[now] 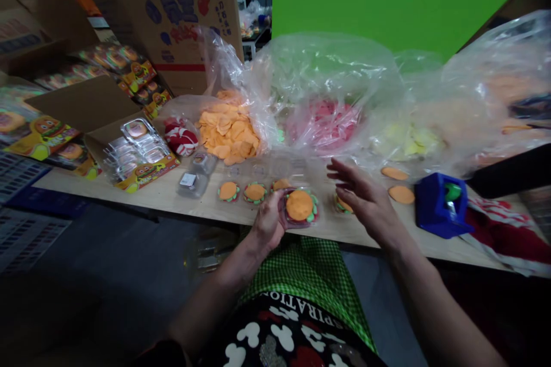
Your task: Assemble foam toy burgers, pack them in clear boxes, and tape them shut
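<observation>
My left hand (270, 215) grips a clear plastic box (289, 222) just above the table's front edge. Inside it lies a toy burger (300, 205) with an orange round top and green and red layers showing at the rim. To the right, my right hand (359, 192) is raised with its fingers stretched out and nothing in them. Partly hidden below that hand is another small burger (343, 204). On the left, a row of similar burgers, one at the end (228, 191) and one beside it (255, 192), sits in clear trays with lids folded back.
Plastic bags of orange discs (230, 132), pink pieces (329, 123) and yellow pieces (408, 140) line the table's back. A blue tape dispenser (441, 206) stands right, near two orange discs (401, 194). Display boxes (144, 169) and cartons stand left.
</observation>
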{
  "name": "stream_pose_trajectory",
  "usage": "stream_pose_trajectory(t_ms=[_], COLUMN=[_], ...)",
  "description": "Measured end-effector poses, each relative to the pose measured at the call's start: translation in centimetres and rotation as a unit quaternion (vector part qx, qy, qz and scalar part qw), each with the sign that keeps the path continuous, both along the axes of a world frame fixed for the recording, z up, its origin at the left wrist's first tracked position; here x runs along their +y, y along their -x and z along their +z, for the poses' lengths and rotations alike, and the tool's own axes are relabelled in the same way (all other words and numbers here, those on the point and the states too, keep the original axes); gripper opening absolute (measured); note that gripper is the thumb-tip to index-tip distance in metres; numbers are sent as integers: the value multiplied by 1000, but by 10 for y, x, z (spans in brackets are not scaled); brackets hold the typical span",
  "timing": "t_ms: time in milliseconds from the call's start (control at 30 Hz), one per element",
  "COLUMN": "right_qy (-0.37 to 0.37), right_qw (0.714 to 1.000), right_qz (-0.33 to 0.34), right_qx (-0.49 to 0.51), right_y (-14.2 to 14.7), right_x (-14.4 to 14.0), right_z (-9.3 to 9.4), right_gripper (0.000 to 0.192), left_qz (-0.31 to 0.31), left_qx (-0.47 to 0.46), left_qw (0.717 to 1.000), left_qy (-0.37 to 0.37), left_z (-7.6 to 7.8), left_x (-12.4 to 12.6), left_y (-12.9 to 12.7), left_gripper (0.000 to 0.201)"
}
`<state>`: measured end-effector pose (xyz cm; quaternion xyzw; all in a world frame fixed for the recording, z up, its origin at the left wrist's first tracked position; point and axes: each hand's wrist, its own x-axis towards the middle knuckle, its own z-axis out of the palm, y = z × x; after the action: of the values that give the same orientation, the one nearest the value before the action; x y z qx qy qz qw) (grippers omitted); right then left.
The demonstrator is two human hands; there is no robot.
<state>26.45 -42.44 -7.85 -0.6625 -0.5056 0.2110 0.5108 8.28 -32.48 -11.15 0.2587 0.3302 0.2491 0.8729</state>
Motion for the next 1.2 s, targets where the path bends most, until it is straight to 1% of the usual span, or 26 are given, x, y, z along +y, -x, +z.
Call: stream_pose_trajectory(t_ms=[33, 100, 167, 200, 233, 300, 333, 400, 433, 467, 500, 567, 600, 633, 667, 733, 800, 867, 933, 1000, 1100, 1133, 1200], right_qy=[9, 48, 81, 81, 70, 27, 5, -23, -29, -30, -25, 9, 36, 64, 87, 101, 87, 71, 59, 57, 48, 44, 39], right_qw=[1000, 996, 987, 983, 979, 973, 970, 969, 974, 983, 991, 1000, 999, 997, 995, 992, 990, 986, 979, 972, 971, 974, 982], right_qz=[22, 73, 110, 122, 134, 158, 171, 181, 169, 138, 92, -2, -25, -29, -18, 16, 34, 55, 72, 78, 52, 33, -2], right_qx=[-3, -34, -86, -112, -134, -164, -170, -164, -147, -120, -88, -25, 0, 19, 36, 70, 103, 141, 181, 214, 227, 218, 186], right_y=[-6, -10, -6, 0, 6, 20, 27, 37, 40, 42, 42, 40, 39, 39, 38, 39, 41, 43, 43, 44, 49, 53, 63], right_x=[6, 14, 17, 16, 14, 7, 3, -3, -6, -7, -7, -5, -4, -3, -2, 0, 1, 1, 3, 5, 8, 8, 8], right_z=[9, 25, 36, 38, 38, 30, 24, 10, 3, -4, -10, -17, -19, -20, -20, -20, -22, -28, -38, -47, -53, -53, -50], right_gripper=[57, 54, 47, 46, 48, 54, 56, 55, 50, 44, 35, 22, 23, 27, 31, 35, 36, 36, 37, 38, 41, 43, 46], left_qz=[-27, -66, -86, -92, -99, -109, -103, -75, -60, -49, -38, -25, -17, -9, -6, -15, -33, -45, -41, -32, -16, -4, 39], left_qx=[-4, -14, -25, -30, -35, -41, -39, -23, -10, 3, 14, 23, 19, 14, 10, 7, 9, 19, 44, 69, 72, 65, 52], left_qw=[1000, 998, 996, 995, 994, 993, 994, 996, 996, 995, 993, 991, 990, 988, 985, 978, 972, 967, 963, 962, 968, 970, 973], left_qy=[5, 8, 13, 18, 21, 20, 8, -41, -68, -92, -110, -130, -140, -155, -173, -207, -230, -250, -264, -262, -242, -235, -221], left_z=[-1, -3, -6, -6, -6, -5, -3, 0, 2, 3, 4, 4, 5, 5, 6, 7, 8, 7, 7, 5, 2, 1, 0], left_x=[0, 0, 4, 6, 9, 14, 15, 15, 13, 11, 8, 2, -1, -3, -5, -7, -8, -8, -8, -8, -10, -11, -12], left_y=[1, 4, 7, 8, 10, 12, 13, 13, 12, 11, 11, 9, 8, 8, 9, 10, 12, 14, 15, 14, 12, 11, 8], left_gripper=[30, 39, 48, 53, 59, 69, 69, 59, 53, 52, 54, 60, 61, 61, 59, 54, 50, 48, 50, 52, 50, 50, 50])
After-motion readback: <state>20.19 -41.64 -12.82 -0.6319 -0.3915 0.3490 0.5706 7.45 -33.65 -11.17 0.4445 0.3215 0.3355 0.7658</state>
